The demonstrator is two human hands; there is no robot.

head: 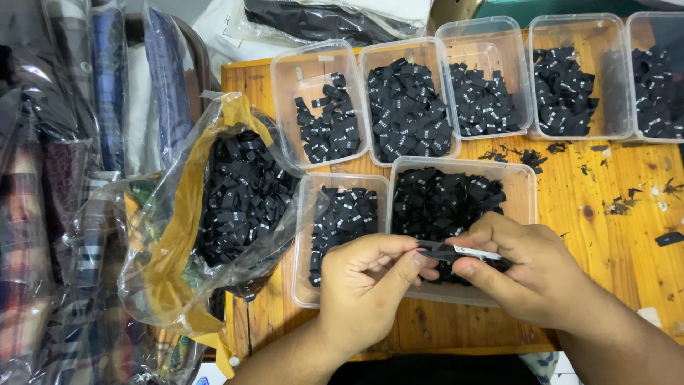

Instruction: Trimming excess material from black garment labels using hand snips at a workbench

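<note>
Held level above the near edge of the front right tub (524, 187): a black label strip (443, 251), pale at its right tip. Ran left to right, long axis roughly parallel to the table's front edge, tilted a touch down toward the right. Pinched at both ends. Left hand (363, 281) closed on the left end, thumb on top and forefinger beneath; right hand (531, 274) closed on the right end in the same thumb-and-finger pinch, the other fingers curled under. Sat between the two hands, about equally near to each, with only a short stretch of strip bare in the gap.

Directly beneath and behind, a heap of black labels in that same tub. Just beside it on the left, touching wall to wall, the front left tub (305, 235), filled less deep. Farther back, well apart from the hands, a row of five clear tubs (491, 36), each with its own black pile. To the left, a crumpled clear bag (164, 235) with a yellow lining, mouth gaping toward the tubs, heaped with more labels.

Bare wooden table (620, 228) to the right of the right hand, dotted with black scraps (531, 157); little room on the left, hemmed in by the bag and by wrapped shirts (107, 93) beyond it.
</note>
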